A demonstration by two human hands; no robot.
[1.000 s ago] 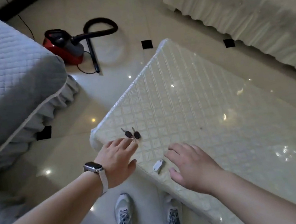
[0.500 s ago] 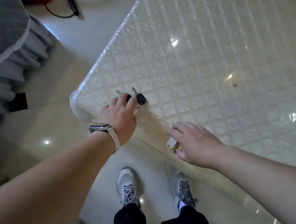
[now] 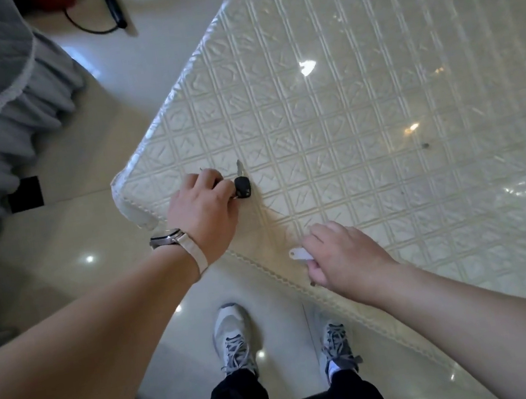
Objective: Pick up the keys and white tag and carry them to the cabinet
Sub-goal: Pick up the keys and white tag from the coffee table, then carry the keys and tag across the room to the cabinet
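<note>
Black-headed keys lie near the corner of a plastic-wrapped quilted mattress. My left hand, with a watch on its wrist, rests over them with fingers curled on the keys; one key head and blade stick out to the right. A small white tag sits at the mattress's near edge. My right hand pinches it between thumb and fingers; only the tag's left end shows.
A grey quilted bed with a ruffled skirt stands at the left. A black hose and cord lie on the glossy tiled floor at the top. My two shoes stand by the mattress edge.
Both hands reached onto the mattress and came down on their objects. The left closed over the keys, the right closed on the white tag. The view dropped closer.
</note>
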